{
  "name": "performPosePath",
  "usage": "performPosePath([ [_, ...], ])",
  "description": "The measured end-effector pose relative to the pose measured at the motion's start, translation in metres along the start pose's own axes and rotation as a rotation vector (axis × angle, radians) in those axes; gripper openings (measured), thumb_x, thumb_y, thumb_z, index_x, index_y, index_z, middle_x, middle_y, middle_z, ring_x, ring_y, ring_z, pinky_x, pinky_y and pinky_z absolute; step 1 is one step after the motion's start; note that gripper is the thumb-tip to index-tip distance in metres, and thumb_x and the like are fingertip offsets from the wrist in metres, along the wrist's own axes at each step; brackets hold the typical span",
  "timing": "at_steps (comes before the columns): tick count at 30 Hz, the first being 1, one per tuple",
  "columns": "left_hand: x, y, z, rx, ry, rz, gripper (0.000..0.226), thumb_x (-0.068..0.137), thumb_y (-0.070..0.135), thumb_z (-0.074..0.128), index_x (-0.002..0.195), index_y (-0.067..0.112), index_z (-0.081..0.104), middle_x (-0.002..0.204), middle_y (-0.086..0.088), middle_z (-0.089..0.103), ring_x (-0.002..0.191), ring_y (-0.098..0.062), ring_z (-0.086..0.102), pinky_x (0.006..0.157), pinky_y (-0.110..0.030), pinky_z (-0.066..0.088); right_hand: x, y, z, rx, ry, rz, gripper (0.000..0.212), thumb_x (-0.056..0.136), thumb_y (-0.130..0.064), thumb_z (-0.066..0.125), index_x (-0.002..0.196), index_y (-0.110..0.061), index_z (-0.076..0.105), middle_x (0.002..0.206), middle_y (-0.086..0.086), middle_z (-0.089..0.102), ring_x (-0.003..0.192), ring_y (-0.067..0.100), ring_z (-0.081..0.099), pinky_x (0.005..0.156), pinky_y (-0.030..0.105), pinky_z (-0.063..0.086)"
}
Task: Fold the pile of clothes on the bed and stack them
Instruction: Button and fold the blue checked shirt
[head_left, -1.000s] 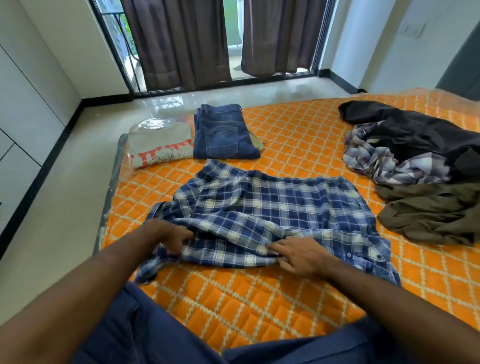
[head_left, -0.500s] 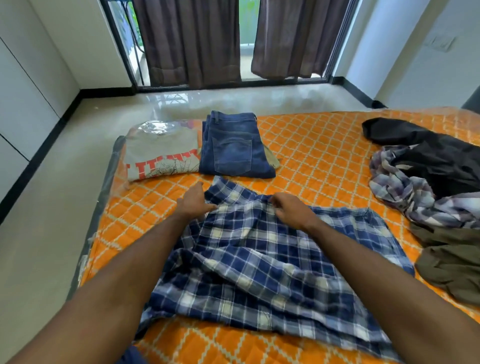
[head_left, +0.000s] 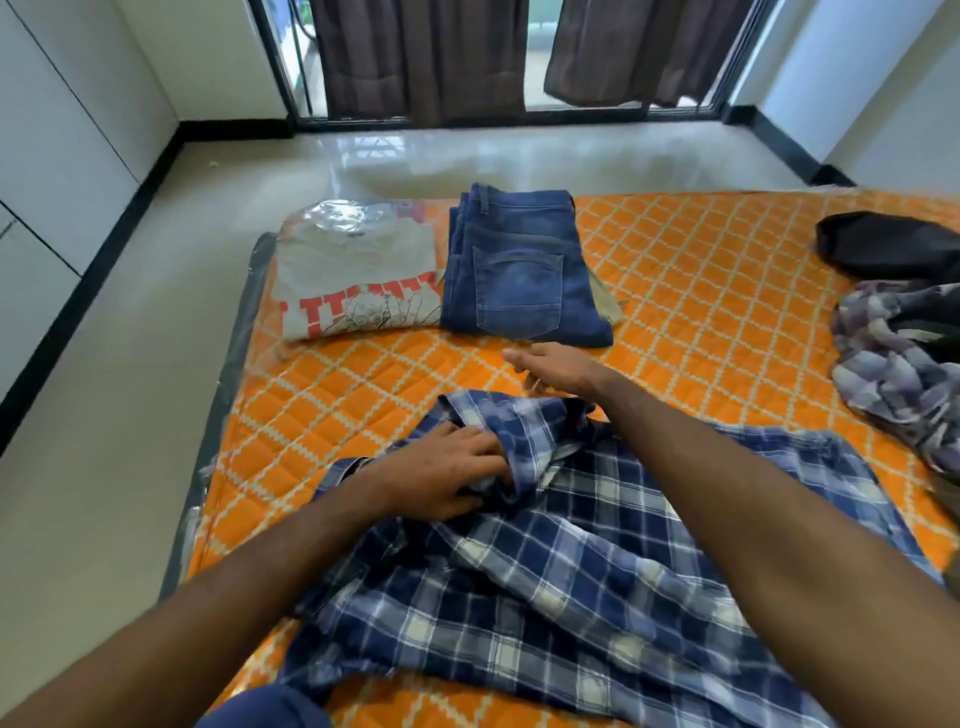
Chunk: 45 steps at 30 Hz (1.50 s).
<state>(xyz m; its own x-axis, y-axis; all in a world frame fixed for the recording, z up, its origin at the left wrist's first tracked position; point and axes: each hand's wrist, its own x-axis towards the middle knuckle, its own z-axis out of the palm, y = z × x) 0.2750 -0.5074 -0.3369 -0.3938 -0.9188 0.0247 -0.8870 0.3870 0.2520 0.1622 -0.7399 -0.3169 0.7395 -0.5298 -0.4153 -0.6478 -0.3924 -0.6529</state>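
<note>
I am gripping the plaid shirt (head_left: 597, 561) with left hand (head_left: 447, 475); right hand (head_left: 553, 371) hovering open near folded jeans (head_left: 519, 270), grey tee (head_left: 358, 280) beside.

Bare orange mattress (head_left: 691, 291) lies open between folded jeans (head_left: 519, 270) and the heaped clothes (head_left: 898, 343)

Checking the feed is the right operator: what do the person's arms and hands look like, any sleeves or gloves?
Both forearms are bare, no sleeves in view. The left hand and right hand wear no gloves, rings or watch that I can see.
</note>
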Motion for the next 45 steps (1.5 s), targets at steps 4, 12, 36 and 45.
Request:
performPosePath([
  [4, -0.032, -0.013, 0.01, 0.196, 0.019, -0.288, 0.067, 0.085, 0.061, 0.059, 0.142, 0.031, 0.038, 0.138, 0.005, 0.047, 0.125, -0.018, 0.047, 0.095, -0.04, 0.042, 0.009, -0.037, 0.03, -0.206, -0.099, -0.117, 0.06, 0.088, -0.067, 0.063, 0.12, -0.017, 0.064, 0.112, 0.004, 0.071, 0.1, 0.02, 0.066, 0.089, 0.04, 0.054],
  [12, -0.085, -0.024, 0.01, -0.34, 0.102, -0.512, 0.04, 0.086, 0.07, 0.058, 0.101, 0.034, 0.056, 0.08, 0.022, 0.056, 0.077, 0.004, 0.057, 0.061, -0.022, 0.035, 0.016, -0.077, 0.073, -0.588, -0.106, -0.19, 0.04, 0.084, -0.032, 0.081, 0.115, -0.012, 0.065, 0.114, 0.011, 0.068, 0.104, 0.03, 0.063, 0.083, 0.039, 0.054],
  [36, -0.082, -0.042, -0.047, -0.789, 0.012, -0.628, 0.023, 0.087, 0.049, 0.074, 0.082, 0.026, 0.073, 0.071, 0.002, 0.068, 0.064, -0.01, 0.061, 0.061, -0.027, 0.046, -0.09, 0.005, -0.112, 0.417, 0.358, 0.122, 0.024, 0.1, -0.001, 0.048, 0.118, -0.012, 0.061, 0.095, 0.013, 0.06, 0.071, 0.025, 0.057, 0.058, 0.035, 0.051],
  [45, -0.062, -0.058, -0.039, -0.241, 0.08, -0.981, 0.033, 0.096, 0.046, 0.063, 0.115, 0.019, 0.061, 0.109, -0.005, 0.067, 0.094, -0.021, 0.062, 0.082, -0.041, 0.053, -0.099, 0.038, -0.142, 0.705, 0.611, -0.117, 0.069, 0.093, 0.017, 0.049, 0.15, -0.021, 0.04, 0.164, 0.004, 0.029, 0.139, 0.018, 0.034, 0.107, 0.041, 0.041],
])
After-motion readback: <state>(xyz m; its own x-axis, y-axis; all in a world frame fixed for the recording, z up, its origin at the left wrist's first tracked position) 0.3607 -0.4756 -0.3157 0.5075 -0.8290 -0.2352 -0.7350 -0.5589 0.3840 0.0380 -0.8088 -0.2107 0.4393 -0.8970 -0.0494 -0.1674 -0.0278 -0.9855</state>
